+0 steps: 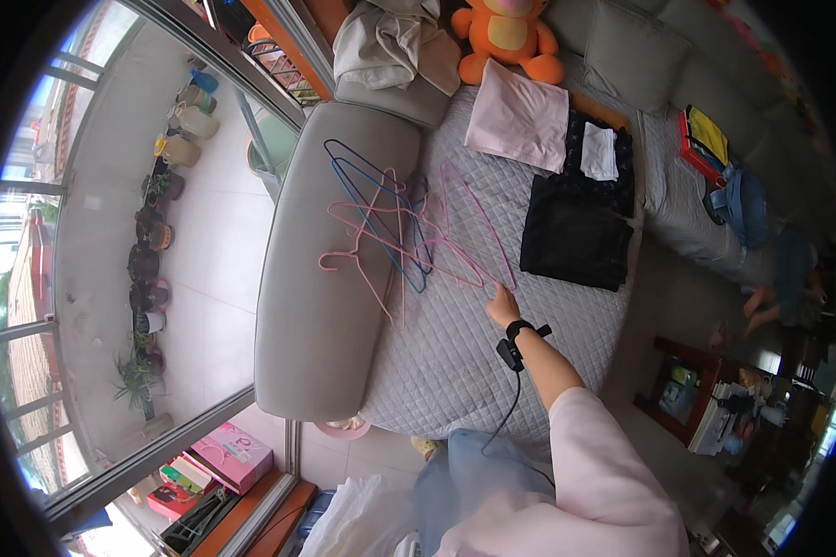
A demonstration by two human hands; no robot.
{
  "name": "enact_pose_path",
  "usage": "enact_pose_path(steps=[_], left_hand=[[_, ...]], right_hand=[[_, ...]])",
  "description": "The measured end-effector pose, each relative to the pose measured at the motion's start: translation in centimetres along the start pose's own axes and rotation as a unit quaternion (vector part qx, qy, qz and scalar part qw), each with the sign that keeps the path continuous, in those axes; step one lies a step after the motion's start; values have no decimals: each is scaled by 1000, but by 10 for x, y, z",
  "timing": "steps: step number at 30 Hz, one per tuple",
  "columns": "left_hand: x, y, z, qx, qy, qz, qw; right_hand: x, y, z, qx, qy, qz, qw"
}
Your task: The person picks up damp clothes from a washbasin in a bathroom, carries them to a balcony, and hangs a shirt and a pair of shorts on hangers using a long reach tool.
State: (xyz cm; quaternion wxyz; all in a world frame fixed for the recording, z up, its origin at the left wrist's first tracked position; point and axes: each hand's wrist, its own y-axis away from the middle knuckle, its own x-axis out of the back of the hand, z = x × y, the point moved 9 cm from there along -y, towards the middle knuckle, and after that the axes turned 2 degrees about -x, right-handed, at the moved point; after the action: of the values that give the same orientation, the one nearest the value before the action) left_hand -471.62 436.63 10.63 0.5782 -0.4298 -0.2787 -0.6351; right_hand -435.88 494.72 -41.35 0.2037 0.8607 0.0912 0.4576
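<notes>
My right hand (504, 306), with a black strap and a small cabled device on its wrist, grips the lower corner of a pink clothes hanger (481, 221). That hanger lies over a grey quilted cover on the sofa. Beside it a loose tangle of hangers spreads across the cover and the grey armrest (327, 334). Among them are a blue hanger (376, 219), a dark navy hanger (352, 152) and a pale pink hanger (357, 254) with its hook toward the left. My left hand is out of view.
Folded black clothing (575, 237), a folded pale pink cloth (519, 118) and a small white cloth (599, 152) lie on the quilted cover (446, 376). Behind them sits an orange plush toy (507, 38). A glass door frame (160, 438) runs along the left. Another person's legs (766, 306) show at right.
</notes>
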Motion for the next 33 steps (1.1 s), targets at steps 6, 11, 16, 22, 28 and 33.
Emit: enact_pose_path(steps=[6, 11, 16, 22, 28, 33], left_hand=[[-42, 15, -12, 5, -126, -42, 991], [-23, 22, -23, 18, -167, -26, 985], [-22, 24, -7, 18, -203, -34, 978], [-12, 23, -13, 9, -161, -50, 986], [8, 21, -16, 17, 19, -28, 999], [33, 20, -21, 32, 192, -13, 981]], right_hand=[[-35, -87, 30, 42, 35, 6, 998], [-76, -58, 42, -20, 175, -120, 977], [-27, 14, 19, 10, 133, 0, 991], [45, 91, 4, 106, 159, 26, 981], [136, 153, -26, 172, 242, 64, 953], [184, 212, -41, 220, 263, 137, 929]])
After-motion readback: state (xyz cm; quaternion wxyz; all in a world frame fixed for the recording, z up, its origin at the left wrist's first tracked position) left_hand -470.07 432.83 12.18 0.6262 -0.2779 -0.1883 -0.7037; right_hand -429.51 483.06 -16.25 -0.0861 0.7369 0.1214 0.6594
